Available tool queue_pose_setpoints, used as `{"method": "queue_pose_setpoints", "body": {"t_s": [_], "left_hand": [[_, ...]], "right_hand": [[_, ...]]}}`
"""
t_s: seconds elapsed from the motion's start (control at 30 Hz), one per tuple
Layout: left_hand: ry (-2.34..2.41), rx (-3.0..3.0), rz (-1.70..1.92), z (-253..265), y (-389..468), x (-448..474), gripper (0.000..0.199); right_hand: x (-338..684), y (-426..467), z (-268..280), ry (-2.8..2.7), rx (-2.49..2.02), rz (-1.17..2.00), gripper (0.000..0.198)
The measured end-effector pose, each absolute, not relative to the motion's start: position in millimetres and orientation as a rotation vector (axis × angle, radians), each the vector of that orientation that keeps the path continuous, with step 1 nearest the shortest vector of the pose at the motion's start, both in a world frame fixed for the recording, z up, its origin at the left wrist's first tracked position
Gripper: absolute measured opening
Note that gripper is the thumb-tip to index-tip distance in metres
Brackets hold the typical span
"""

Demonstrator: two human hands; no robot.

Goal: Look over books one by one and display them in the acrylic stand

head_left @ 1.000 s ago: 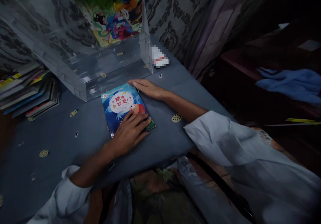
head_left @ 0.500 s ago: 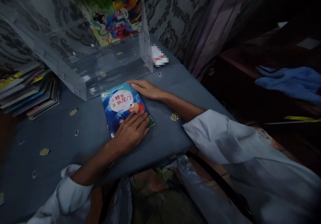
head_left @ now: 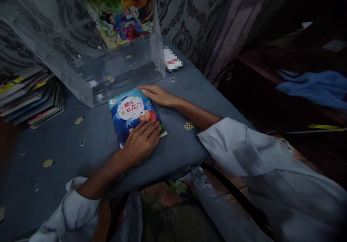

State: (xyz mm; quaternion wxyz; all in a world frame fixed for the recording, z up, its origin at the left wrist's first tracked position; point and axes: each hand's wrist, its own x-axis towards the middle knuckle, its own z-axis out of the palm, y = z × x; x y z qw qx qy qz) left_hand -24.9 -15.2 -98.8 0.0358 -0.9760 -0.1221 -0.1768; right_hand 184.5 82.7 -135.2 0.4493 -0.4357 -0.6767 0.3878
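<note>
A blue picture book (head_left: 119,121) with white and red lettering and a red fish on its cover lies closed on the table. My left hand (head_left: 142,141) rests flat across its lower part, fingers stretched out and covering some of the cover. At the top right corner of the book is my right hand (head_left: 158,95), its extended fingertips touching the edge there. Neither hand is wrapped round anything.
Behind the book stands a clear acrylic rack (head_left: 89,94) holding a green illustrated book (head_left: 124,21). Stacked books (head_left: 32,97) are at the left. A blurred-out white item (head_left: 173,62) sits right of the rack. A blue cloth (head_left: 311,88) lies off to the right, beyond the tabletop (head_left: 67,177).
</note>
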Motion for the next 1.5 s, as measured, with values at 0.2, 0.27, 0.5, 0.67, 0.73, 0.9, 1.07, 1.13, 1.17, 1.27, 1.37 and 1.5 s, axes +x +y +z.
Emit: {"method": "queue_pose_setpoints", "body": {"t_s": [0.2,0.27,0.5,0.67,0.73,0.9,1.07,1.13,1.17,1.27,1.37,1.5], "left_hand": [[-0.391,-2.979,-0.533,-103.0,-14.6,-25.0,0.028],[-0.379,-2.977,-0.535,-102.6,-14.5,-25.3,0.027],[-0.477,-3.152,-0.383,-94.0,-13.3,-30.7,0.035],[-0.654,-3.278,-0.246,-92.0,-4.8,-36.7,0.046],[-0.717,-3.297,-0.19,-92.0,0.4,-37.8,0.049],[-0.863,-3.294,-0.129,-96.3,16.0,-41.4,0.054],[-1.007,-3.172,-0.164,-106.5,36.4,-49.7,0.058],[-1.045,-3.116,-0.19,-109.9,46.6,-55.1,0.058],[-1.066,-3.091,-0.201,-111.2,51.9,-58.4,0.058],[-1.185,-3.033,-0.199,-113.3,67.4,-69.7,0.058],[-1.374,-2.979,-0.169,-113.7,79.0,-80.9,0.059],[-1.507,-2.966,-0.177,-114.1,85.8,-89.6,0.058]], "right_hand": [[184.9,82.8,-135.6,-1.739,-1.104,0.914,0.044],[185.1,81.6,-135.4,-1.771,-1.108,0.895,0.043],[186.5,78.9,-136.6,-1.822,-1.13,0.83,0.044],[186.6,78.0,-135.5,-1.853,-1.148,0.809,0.047],[186.7,77.6,-134.8,-1.868,-1.153,0.798,0.047],[187.6,77.7,-135.1,-1.886,-1.171,0.794,0.047],[188.0,77.6,-136.2,-1.876,-1.172,0.805,0.047],[188.1,77.4,-136.1,-1.871,-1.176,0.814,0.046],[188.1,77.3,-136.0,-1.87,-1.176,0.817,0.046],[188.3,77.0,-135.7,-1.867,-1.169,0.823,0.047],[188.6,76.8,-135.9,-1.859,-1.171,0.841,0.047],[188.4,77.1,-137.8,-1.879,-1.186,0.825,0.049]]}}
